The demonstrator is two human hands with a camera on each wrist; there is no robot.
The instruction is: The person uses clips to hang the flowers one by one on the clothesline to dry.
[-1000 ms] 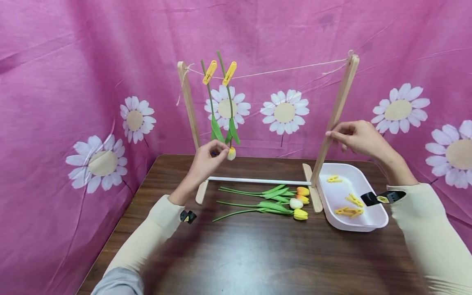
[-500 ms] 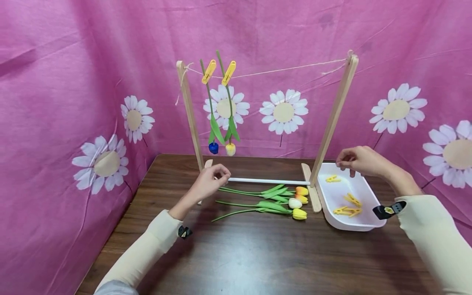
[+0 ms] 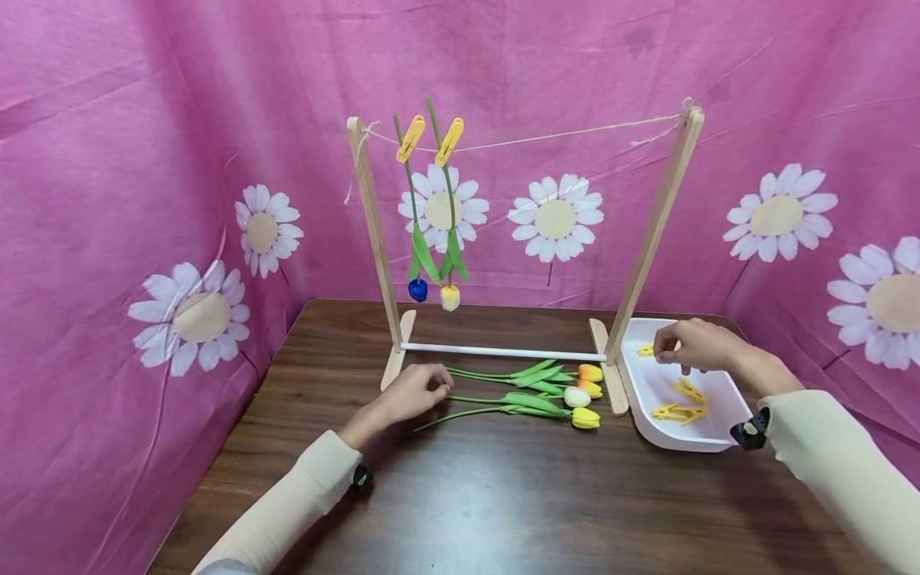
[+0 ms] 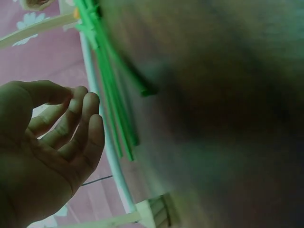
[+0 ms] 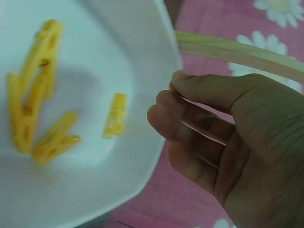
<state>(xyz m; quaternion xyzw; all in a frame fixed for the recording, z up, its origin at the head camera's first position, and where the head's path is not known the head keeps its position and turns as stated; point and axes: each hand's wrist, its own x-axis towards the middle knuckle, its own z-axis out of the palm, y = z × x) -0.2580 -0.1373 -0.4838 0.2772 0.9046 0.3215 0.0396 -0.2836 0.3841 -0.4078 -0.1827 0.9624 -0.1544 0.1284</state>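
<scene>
My left hand (image 3: 415,391) hovers at the stem ends of several artificial tulips (image 3: 532,403) lying on the table. Its loosely bent fingers hold nothing in the left wrist view, where green stems (image 4: 108,90) lie beyond them. Over the white plastic basin (image 3: 647,434), my right hand (image 3: 699,345) has its thumb near the fingertips and nothing between them. Yellow clothespins (image 3: 678,413) rest in the basin, and a single clothespin (image 5: 115,116) lies nearest that hand in the right wrist view. A blue tulip (image 3: 418,291) and a whitish-yellow tulip (image 3: 450,298) hang upside down, each clipped by a yellow clothespin.
Above the table, a string (image 3: 568,136) runs between two wooden posts (image 3: 657,231) of a stand. A white rod (image 3: 503,352) joins the posts low down, behind the lying tulips. Pink cloth (image 3: 546,64) with printed daisies hangs behind the brown table (image 3: 503,503).
My left hand has come down from the hanging tulips to the stems on the table. My right hand has left the right post and lowered over the basin. The hanging tulips stay clipped.
</scene>
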